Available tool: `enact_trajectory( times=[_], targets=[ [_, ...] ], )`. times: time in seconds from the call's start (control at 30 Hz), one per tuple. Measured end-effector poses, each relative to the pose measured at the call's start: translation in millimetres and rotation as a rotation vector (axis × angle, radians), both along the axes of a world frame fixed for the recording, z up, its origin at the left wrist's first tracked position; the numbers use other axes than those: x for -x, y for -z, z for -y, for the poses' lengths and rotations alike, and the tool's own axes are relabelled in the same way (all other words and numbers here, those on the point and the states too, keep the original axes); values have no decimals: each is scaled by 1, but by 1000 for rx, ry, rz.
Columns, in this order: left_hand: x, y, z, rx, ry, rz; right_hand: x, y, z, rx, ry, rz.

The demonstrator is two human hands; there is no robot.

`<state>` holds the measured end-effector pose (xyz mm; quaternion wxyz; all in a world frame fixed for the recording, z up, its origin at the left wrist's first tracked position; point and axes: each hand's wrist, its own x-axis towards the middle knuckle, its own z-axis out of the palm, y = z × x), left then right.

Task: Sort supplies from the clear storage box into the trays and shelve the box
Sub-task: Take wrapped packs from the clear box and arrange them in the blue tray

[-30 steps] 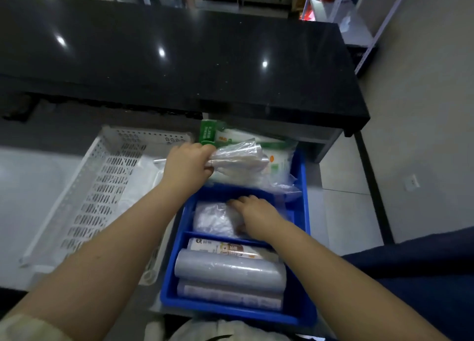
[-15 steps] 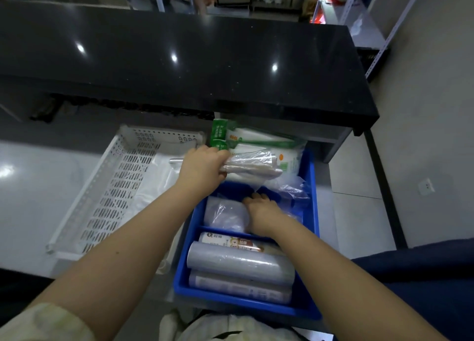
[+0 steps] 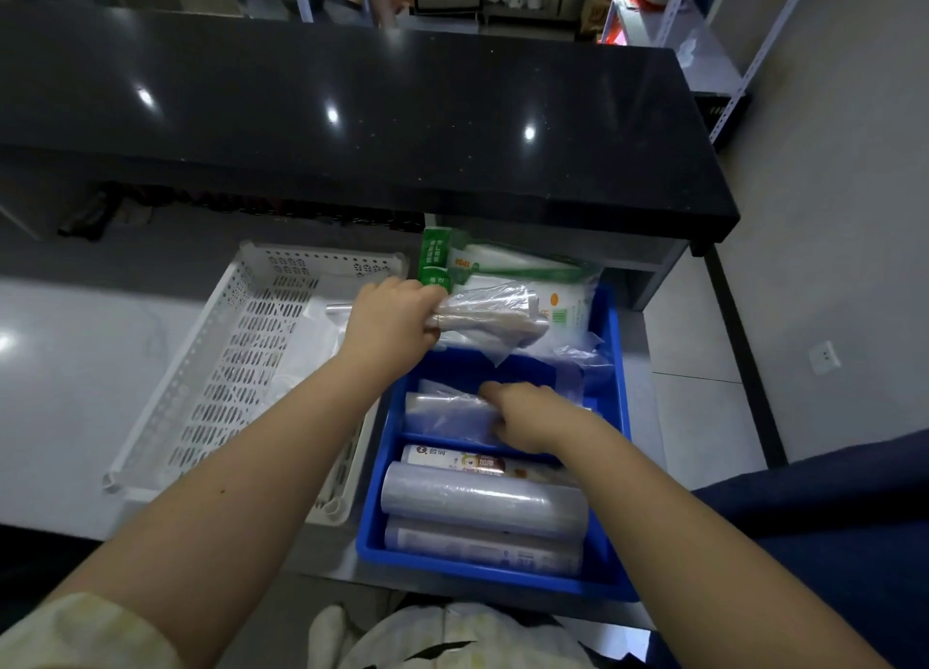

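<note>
A blue divided tray (image 3: 616,351) lies in front of me with rolls of plastic film (image 3: 482,505) in its near compartment. My left hand (image 3: 389,324) grips a clear plastic-wrapped roll (image 3: 490,311) above the tray's far end. My right hand (image 3: 533,417) rests on a clear plastic bag (image 3: 442,412) in the middle compartment, fingers curled over it. White and green packets (image 3: 507,268) are stacked at the tray's far end. A white perforated tray (image 3: 241,361) sits to the left, with thin clear plastic inside. No clear storage box is in view.
A black glossy counter (image 3: 352,115) overhangs the far side of both trays. White metal shelving (image 3: 704,39) stands at the back right. Grey floor tiles lie to the right, and a dark blue surface (image 3: 829,527) sits at my lower right.
My view has tilted slightly. My left hand still holds the wrapped roll in about the same spot over the tray's far end. My right hand stays on the bag in the middle compartment.
</note>
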<state>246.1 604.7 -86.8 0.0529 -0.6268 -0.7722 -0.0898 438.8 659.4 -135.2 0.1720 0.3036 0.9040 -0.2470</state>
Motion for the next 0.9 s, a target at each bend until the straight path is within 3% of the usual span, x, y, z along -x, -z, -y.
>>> enact_trajectory(
  times=[0.43, 0.9],
  targets=[
    [-7, -22, -9, 63, 96, 32, -16, -55, 15, -429, -105, -208],
    [-80, 10, -13, 365, 380, 200, -104, -67, 28, -444, 183, -135]
  ],
)
